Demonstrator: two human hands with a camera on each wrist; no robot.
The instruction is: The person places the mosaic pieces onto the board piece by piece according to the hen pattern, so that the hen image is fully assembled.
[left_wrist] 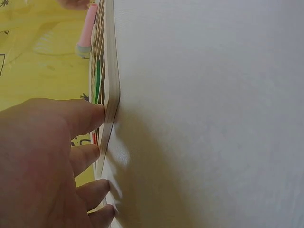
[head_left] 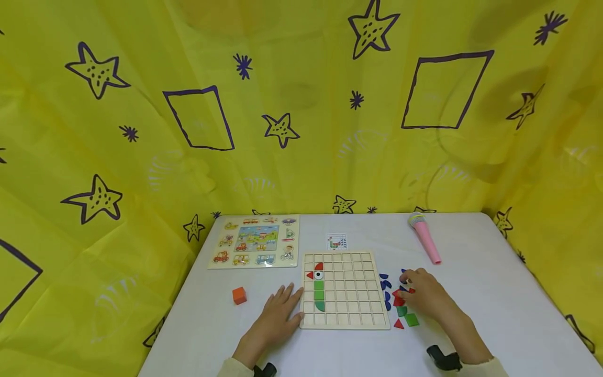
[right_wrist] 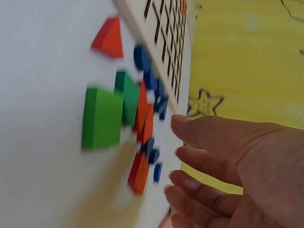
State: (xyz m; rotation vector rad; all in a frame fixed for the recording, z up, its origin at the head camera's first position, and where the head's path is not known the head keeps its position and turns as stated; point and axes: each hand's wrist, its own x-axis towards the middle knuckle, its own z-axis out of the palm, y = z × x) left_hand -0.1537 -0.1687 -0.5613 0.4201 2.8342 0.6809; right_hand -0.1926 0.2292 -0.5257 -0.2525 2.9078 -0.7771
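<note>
A pale wooden grid board [head_left: 348,318] lies on the white table. Its left columns hold a red quarter-round piece [head_left: 319,266], a red triangle [head_left: 309,275], an eye tile [head_left: 318,275], green squares [head_left: 319,295] and a green quarter-round piece [head_left: 320,306]. My left hand [head_left: 277,318] rests flat at the board's left edge, fingers spread and thumb touching the side. Over the loose pieces to the right hovers my right hand [head_left: 427,294], fingers loosely bent and nothing between them. Beneath it are a green square [right_wrist: 102,118], red triangles [right_wrist: 109,38] and several blue pieces [right_wrist: 142,58].
Behind the board lies a small picture card [head_left: 336,241]. A pink toy microphone [head_left: 426,241] is at the back right. At the back left is a vehicle picture puzzle [head_left: 221,241], with an orange cube [head_left: 239,295] in front. A yellow patterned curtain [head_left: 301,173] surrounds the table.
</note>
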